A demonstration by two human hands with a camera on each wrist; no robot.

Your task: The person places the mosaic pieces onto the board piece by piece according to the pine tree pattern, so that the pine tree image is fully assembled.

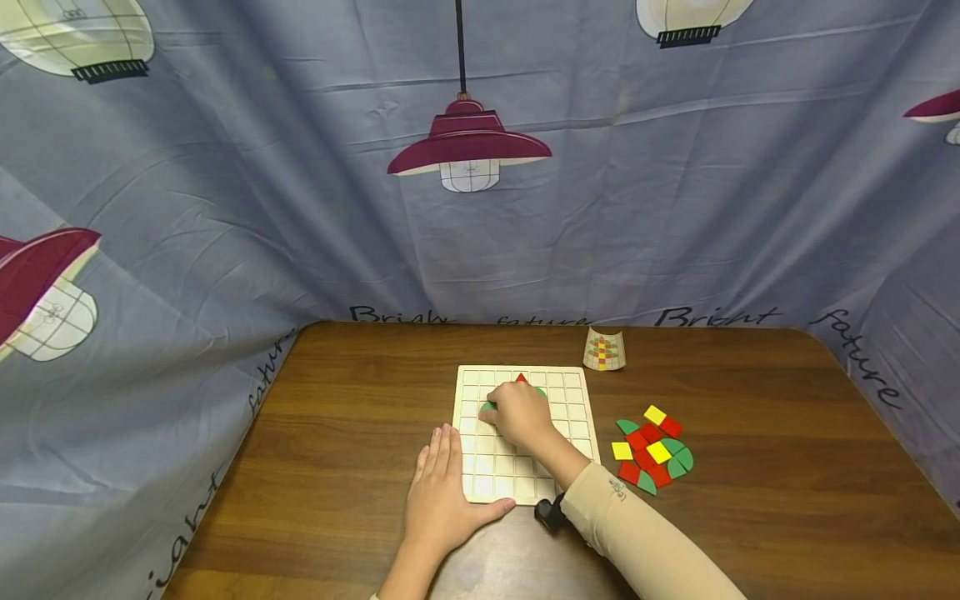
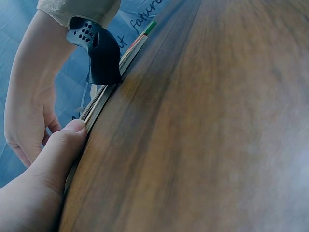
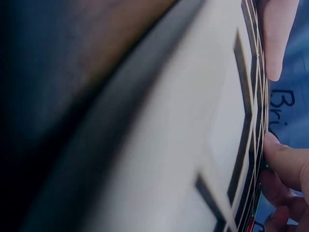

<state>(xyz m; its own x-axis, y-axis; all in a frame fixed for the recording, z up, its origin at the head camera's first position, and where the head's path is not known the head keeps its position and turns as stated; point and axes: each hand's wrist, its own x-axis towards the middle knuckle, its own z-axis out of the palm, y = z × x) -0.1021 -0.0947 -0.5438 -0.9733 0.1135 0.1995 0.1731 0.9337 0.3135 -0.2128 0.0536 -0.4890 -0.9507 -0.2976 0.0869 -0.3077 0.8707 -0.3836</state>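
A pale wooden grid board (image 1: 495,487) lies flat on the table. My left hand (image 1: 438,504) rests at its lower left corner, fingers straight along the left side and thumb along the near edge; in the left wrist view the thumb (image 2: 60,147) touches that edge. Over the upper part of the board, my right hand (image 1: 521,414) pinches a green quarter-circle tile (image 1: 488,406) between thumb and index finger, close on the grid. Beyond this hand show a red triangular tile (image 1: 521,378) and another green tile (image 1: 541,392). The hand hides the squares beneath it.
Loose red, yellow and green tiles (image 1: 649,454) lie in a cluster to the right of the board. A small curled pattern card (image 1: 603,351) stands behind the board's far right corner. A printed curtain (image 1: 480,250) hangs behind the wooden table (image 1: 337,417).
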